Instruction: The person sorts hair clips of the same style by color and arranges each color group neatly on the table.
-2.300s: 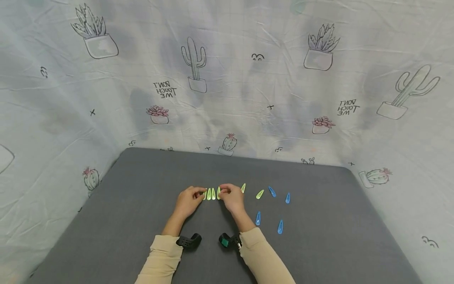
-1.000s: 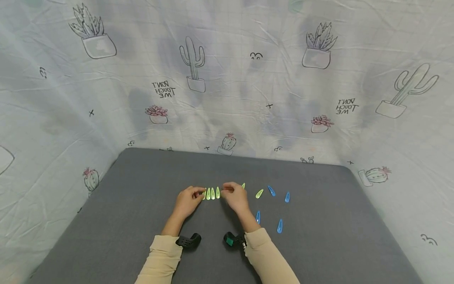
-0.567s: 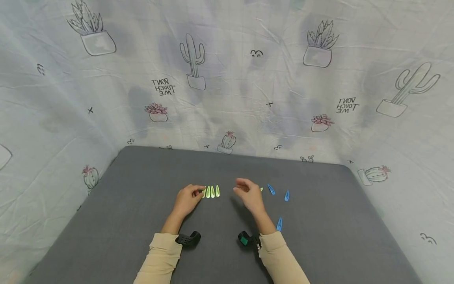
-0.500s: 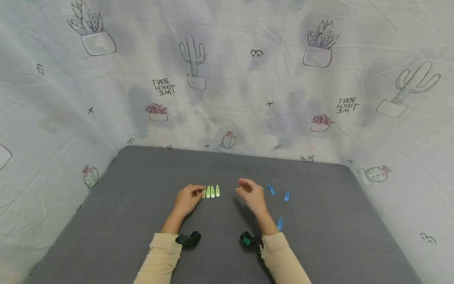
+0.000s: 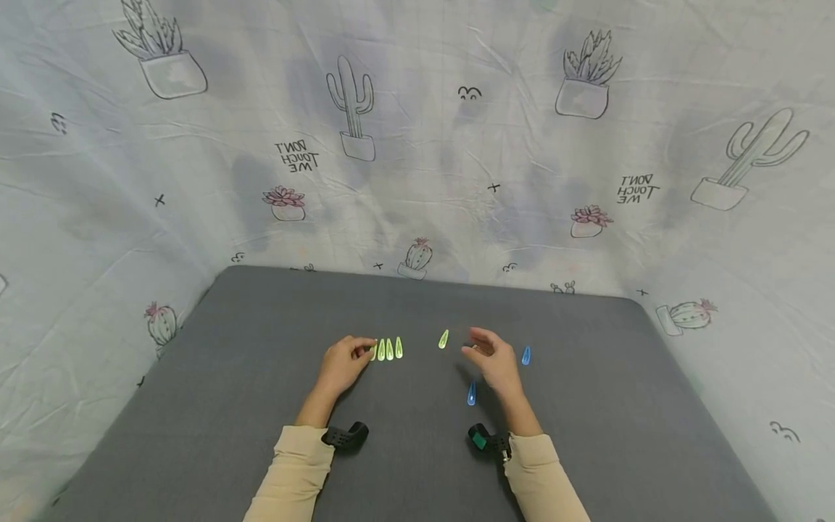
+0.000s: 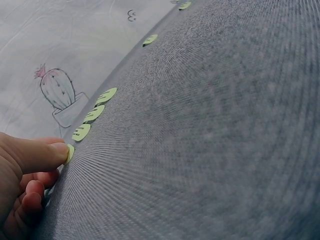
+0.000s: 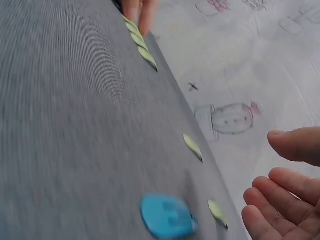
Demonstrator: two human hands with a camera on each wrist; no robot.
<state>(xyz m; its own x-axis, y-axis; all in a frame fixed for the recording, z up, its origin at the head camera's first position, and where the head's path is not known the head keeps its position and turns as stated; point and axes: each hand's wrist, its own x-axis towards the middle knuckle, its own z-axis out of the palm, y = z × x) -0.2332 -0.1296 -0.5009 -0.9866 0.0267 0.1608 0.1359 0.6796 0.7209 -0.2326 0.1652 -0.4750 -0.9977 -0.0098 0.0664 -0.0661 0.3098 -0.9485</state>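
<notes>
Several light green snap hair clips (image 5: 389,349) stand side by side in a row on the grey table. At the row's left end my left hand (image 5: 346,360) pinches the first green hair clip (image 6: 70,153); its thumb and finger cover part of it. My right hand (image 5: 497,360) hovers above the table with its fingers spread apart and holds nothing. A lone green hair clip (image 5: 443,339) lies to its left, and another green hair clip (image 7: 216,212) is close by its fingers in the right wrist view.
A blue hair clip (image 5: 526,355) lies right of the right hand. Nearer the person lies another blue hair clip (image 5: 472,393). The right hand and forearm hide other clips in the head view. A patterned white cloth (image 5: 430,145) hangs behind the grey table (image 5: 293,304).
My right hand has left the green clip at the row's right end and travelled right, over the loose clips. My left hand has stayed at the row's left end.
</notes>
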